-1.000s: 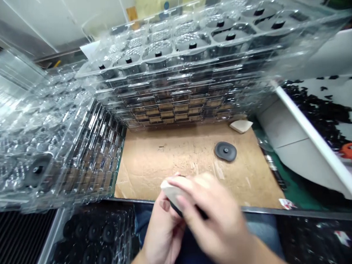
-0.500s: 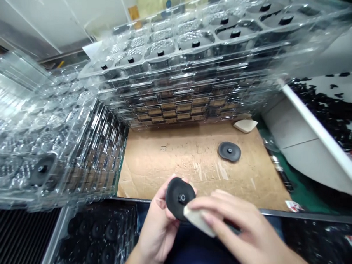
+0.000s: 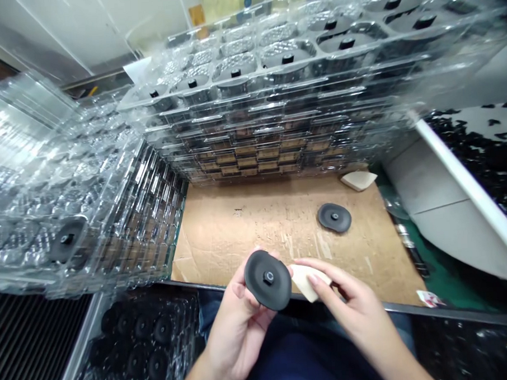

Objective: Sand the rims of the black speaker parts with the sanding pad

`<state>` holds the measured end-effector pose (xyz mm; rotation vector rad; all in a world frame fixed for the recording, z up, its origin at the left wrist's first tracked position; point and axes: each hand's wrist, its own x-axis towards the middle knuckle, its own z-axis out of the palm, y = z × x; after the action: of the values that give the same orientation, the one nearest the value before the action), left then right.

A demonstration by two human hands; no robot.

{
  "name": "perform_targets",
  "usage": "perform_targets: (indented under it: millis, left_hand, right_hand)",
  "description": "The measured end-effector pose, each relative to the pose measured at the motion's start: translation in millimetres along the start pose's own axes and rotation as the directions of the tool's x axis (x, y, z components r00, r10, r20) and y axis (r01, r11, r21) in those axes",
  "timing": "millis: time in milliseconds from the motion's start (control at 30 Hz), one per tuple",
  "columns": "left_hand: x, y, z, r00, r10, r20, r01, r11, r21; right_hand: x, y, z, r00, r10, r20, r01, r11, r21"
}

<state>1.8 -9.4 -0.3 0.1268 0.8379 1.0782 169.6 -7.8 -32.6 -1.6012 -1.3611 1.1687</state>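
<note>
The black rubber disc [image 3: 268, 280] rests in my left hand [image 3: 236, 331], stud facing me, my fingers gripping it from behind; my right hand [image 3: 350, 299] pinches a pale foam wedge [image 3: 308, 281] just beside its rim; another disc [image 3: 334, 218] lies ahead on the cardboard sheet [image 3: 247, 235].

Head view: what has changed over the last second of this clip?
The right hand has drawn the pale wedge pad rightward off the black disc, which the left hand now holds up, face showing. Nothing was let go. The disc on the cardboard, the other pale pad and the stacked clear trays stayed put; only the view drifted slightly.
</note>
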Motion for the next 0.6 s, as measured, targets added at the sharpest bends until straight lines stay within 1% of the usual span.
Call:
perform_targets:
  millis: [67, 100, 133, 167, 200, 233, 267, 300, 333, 367, 400, 433, 467, 500, 533, 567, 600]
  left_hand:
    - [-0.1, -2.3, 2.1, 1.000, -0.001, -0.006, 0.001, 1.000, 0.004]
    - [-0.3, -3.5, 3.3, 1.000, 0.004, -0.004, -0.004, 1.000, 0.010]
    - [-0.6, -4.4, 4.4, 1.000, 0.007, 0.000, -0.007, 1.000, 0.018]
    - [-0.9, -4.9, 4.9, 1.000, 0.003, 0.006, -0.003, 1.000, 0.025]
    - [-1.3, -5.0, 4.8, 1.000, -0.010, 0.004, 0.010, 0.999, 0.034]
    - [-1.6, -4.6, 4.1, 1.000, -0.027, -0.007, 0.027, 0.999, 0.046]
    - [-1.8, -3.9, 2.7, 0.999, -0.042, -0.028, 0.043, 0.998, 0.055]
    - [-1.9, -3.2, 1.1, 0.997, -0.049, -0.058, 0.052, 0.997, 0.062]
    - [-1.9, -2.5, -0.6, 0.994, -0.047, -0.094, 0.054, 0.996, 0.070]
    - [-1.8, -2.2, -1.9, 0.991, -0.039, -0.127, 0.049, 0.995, 0.082]
    - [-1.6, -2.2, -2.5, 0.989, -0.032, -0.142, 0.046, 0.994, 0.097]
    - [-1.4, -2.4, -2.5, 0.990, -0.031, -0.140, 0.047, 0.992, 0.113]
    - [-1.2, -2.6, -1.8, 0.992, -0.033, -0.124, 0.049, 0.991, 0.127]
    - [-1.0, -2.3, -0.7, 0.994, -0.037, -0.099, 0.050, 0.989, 0.137]
    - [-0.8, -1.5, 0.6, 0.997, -0.035, -0.070, 0.045, 0.990, 0.136]
    - [-0.6, 0.2, 1.9, 0.999, -0.029, -0.044, 0.034, 0.991, 0.127]
    - [-0.3, 2.3, 2.9, 0.999, -0.026, -0.028, 0.029, 0.993, 0.114]
  right_hand:
    - [1.5, -16.0, -3.7, 0.996, -0.075, -0.056, 0.073, 0.997, -0.036]
    - [1.9, -26.5, -4.6, 0.986, -0.144, -0.083, 0.140, 0.988, -0.060]
    - [1.8, -37.6, -4.6, 0.966, -0.242, -0.093, 0.234, 0.968, -0.087]
    - [1.4, -48.4, -3.5, 0.931, -0.355, -0.087, 0.345, 0.932, -0.112]
    - [0.8, -58.1, -1.7, 0.883, -0.466, -0.054, 0.456, 0.881, -0.126]
    - [0.2, -66.0, 0.3, 0.831, -0.556, 0.002, 0.552, 0.824, -0.125]
    - [-0.1, -72.1, 2.2, 0.792, -0.606, 0.076, 0.610, 0.783, -0.118]
    - [0.1, -76.3, 3.6, 0.772, -0.616, 0.156, 0.633, 0.767, -0.107]
    - [1.0, -78.9, 4.6, 0.769, -0.593, 0.237, 0.626, 0.774, -0.095]
    - [2.5, -80.3, 5.4, 0.775, -0.552, 0.307, 0.601, 0.794, -0.090]
    - [4.5, -80.9, 6.4, 0.783, -0.515, 0.349, 0.576, 0.812, -0.094]
    - [6.4, -81.0, 7.8, 0.797, -0.500, 0.339, 0.560, 0.822, -0.106]
    - [8.0, -80.8, 9.4, 0.809, -0.508, 0.294, 0.559, 0.820, -0.122]
    - [8.8, -80.2, 10.9, 0.809, -0.540, 0.232, 0.576, 0.807, -0.129]
    - [8.5, -79.2, 11.8, 0.801, -0.571, 0.179, 0.595, 0.793, -0.131]
    - [7.2, -77.8, 11.5, 0.788, -0.597, 0.150, 0.614, 0.779, -0.124]
    - [4.9, -75.8, 9.6, 0.775, -0.610, 0.163, 0.629, 0.769, -0.113]
